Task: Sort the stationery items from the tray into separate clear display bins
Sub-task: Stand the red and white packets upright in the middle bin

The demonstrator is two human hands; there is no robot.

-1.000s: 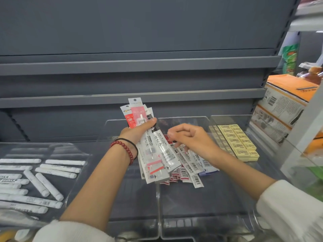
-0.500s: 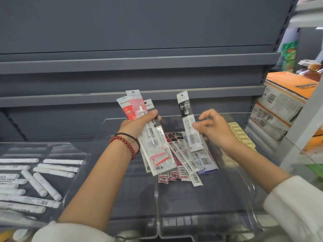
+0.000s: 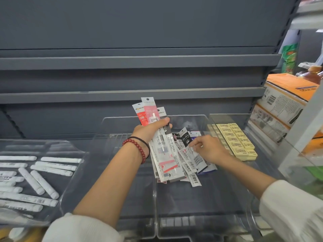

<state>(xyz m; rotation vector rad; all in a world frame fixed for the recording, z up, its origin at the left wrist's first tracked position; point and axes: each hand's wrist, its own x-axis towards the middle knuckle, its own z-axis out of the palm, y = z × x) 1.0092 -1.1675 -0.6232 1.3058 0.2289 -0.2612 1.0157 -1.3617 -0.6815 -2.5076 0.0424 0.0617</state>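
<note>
In the left clear bin (image 3: 76, 173) white sticks (image 3: 45, 184) are kept, yellow erasers (image 3: 237, 140) in the right bin (image 3: 229, 117), a pile of packets (image 3: 189, 167) in the middle bin (image 3: 201, 198). A fan of packets (image 3: 148, 109) is gripped by the left hand (image 3: 150, 130), tops pointing far. A black-topped packet (image 3: 185, 138) on the pile is pinched by the right hand (image 3: 209, 149).

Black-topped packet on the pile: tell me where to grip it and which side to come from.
Pinch the black-topped packet at its right edge below the black header, coming from the right, as the right hand does. It is flat and thin, its header lifts clear of the pile, and the left hand with its bundle crowds the left.
</note>
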